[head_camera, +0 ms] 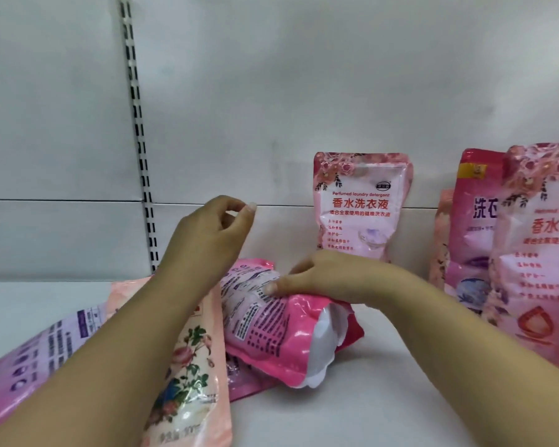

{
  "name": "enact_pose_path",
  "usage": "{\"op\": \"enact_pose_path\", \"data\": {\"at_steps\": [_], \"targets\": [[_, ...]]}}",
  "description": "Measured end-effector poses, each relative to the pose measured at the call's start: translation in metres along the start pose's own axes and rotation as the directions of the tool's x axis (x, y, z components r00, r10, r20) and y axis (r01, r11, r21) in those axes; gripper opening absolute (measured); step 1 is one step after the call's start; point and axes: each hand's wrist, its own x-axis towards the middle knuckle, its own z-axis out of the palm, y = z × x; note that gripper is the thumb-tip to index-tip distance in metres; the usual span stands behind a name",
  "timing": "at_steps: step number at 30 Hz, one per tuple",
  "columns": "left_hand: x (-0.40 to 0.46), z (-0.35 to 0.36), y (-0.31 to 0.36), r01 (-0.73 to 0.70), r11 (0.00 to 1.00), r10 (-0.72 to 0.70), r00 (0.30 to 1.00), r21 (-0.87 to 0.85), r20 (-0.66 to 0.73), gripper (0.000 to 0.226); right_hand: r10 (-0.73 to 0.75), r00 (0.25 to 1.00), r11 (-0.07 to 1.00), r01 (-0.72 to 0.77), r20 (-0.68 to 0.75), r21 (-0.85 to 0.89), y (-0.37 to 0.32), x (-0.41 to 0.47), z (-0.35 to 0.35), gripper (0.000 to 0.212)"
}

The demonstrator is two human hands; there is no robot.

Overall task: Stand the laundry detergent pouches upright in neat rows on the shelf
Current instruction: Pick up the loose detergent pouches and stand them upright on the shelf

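Nearest the camera, a peach floral pouch (188, 375) and a lilac-printed pouch (46, 356) lie flat at the front left of the white shelf (384, 382), overlapping one another, apparently waiting their turn to be stood up. Just behind them a bright pink pouch (271, 330) lies on its side, its white base gusset turned toward the viewer, resting partly on the others. The right hand (317, 280) reaches in from the right, forearm low over the shelf, palm down on the pouch's upper side with the thumb pressed against the printed back; it looks like a hold meant for tipping the pouch onto its base. The left hand (210, 233) hovers above the pouch's far end, wrist raised, fingers loosely curled and holding nothing, probably poised to catch the top seam. Farther back, one pale pink pouch (359, 208) stands upright against the back panel (304, 91). To the right a cluster of upright pouches (510, 240) forms the start of a row.
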Motion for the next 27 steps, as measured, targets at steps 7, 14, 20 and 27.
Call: {"op": "enact_pose_path", "data": {"at_steps": [7, 14, 20, 27], "targets": [[-0.003, 0.001, -0.001, 0.073, 0.995, -0.067, 0.995, -0.073, 0.078, 0.017, 0.103, 0.992, 0.921, -0.124, 0.076, 0.370, 0.017, 0.013, 0.003, 0.033], [-0.001, 0.002, -0.002, 0.130, 0.986, -0.126, 0.991, -0.108, 0.039, 0.019, -0.025, 0.908, 0.868, 0.228, -0.418, 0.442, -0.001, -0.006, -0.019, 0.017], [-0.006, -0.002, 0.010, 0.594, 0.607, -0.322, 0.791, -0.527, 0.521, 0.058, -0.337, 0.519, 0.883, 0.465, -0.786, -0.071, -0.007, -0.023, -0.022, 0.012], [-0.014, 0.000, 0.016, 0.653, 0.213, -0.202, 0.757, -0.727, 0.621, 0.053, -0.578, 0.733, 0.812, 0.560, -0.359, -0.166, -0.034, -0.019, 0.016, 0.021]]}}
